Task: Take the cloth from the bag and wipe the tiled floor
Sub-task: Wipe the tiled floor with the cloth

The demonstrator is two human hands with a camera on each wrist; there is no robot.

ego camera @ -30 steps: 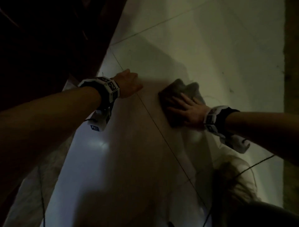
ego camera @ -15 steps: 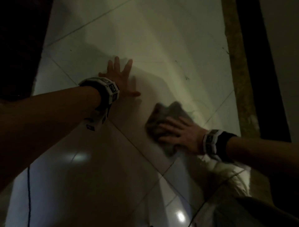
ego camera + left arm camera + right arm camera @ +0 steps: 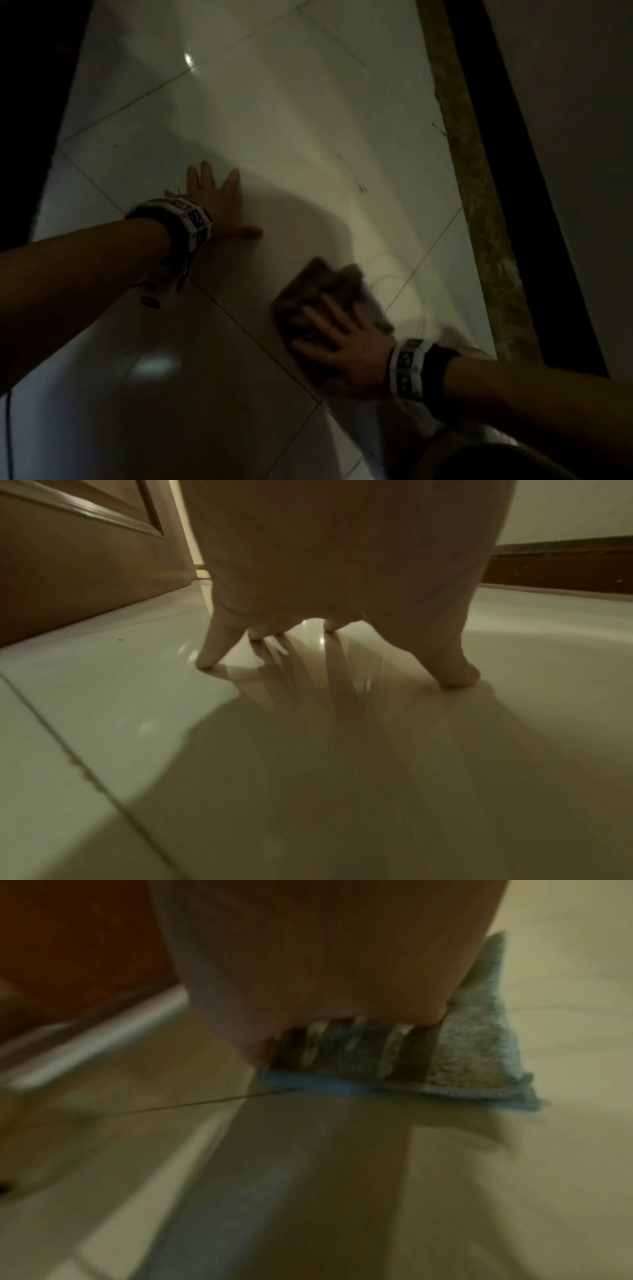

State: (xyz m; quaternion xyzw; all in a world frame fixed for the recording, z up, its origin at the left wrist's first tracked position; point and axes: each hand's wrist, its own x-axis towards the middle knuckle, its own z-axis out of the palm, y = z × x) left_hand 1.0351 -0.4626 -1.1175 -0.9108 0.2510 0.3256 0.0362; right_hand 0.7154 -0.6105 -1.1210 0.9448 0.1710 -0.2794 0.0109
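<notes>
A folded grey cloth point(image 3: 325, 287) with a blue edge lies on the glossy pale tiled floor point(image 3: 274, 102). My right hand point(image 3: 342, 339) presses flat on the cloth with its fingers spread; the picture is blurred by motion. The right wrist view shows the cloth point(image 3: 479, 1053) under the palm, its blue hem on the tile. To the left and farther out, my left hand point(image 3: 219, 202) is planted on the floor, fingers splayed. In the left wrist view its fingertips point(image 3: 209, 661) touch the floor point(image 3: 137, 696) and hold nothing. No bag is clearly in view.
A dark wooden door point(image 3: 68, 561) stands to the left of my left hand. A speckled stone strip point(image 3: 479, 192) and dark skirting point(image 3: 534, 205) border the floor on the right. Pale fabric point(image 3: 411, 421) lies under my right forearm. A thin cable point(image 3: 8, 435) runs at the lower left.
My right hand has slid the cloth toward me and to the right over the tiles. The left hand went from loosely curled to flat and splayed on the floor. The head view swung rightward.
</notes>
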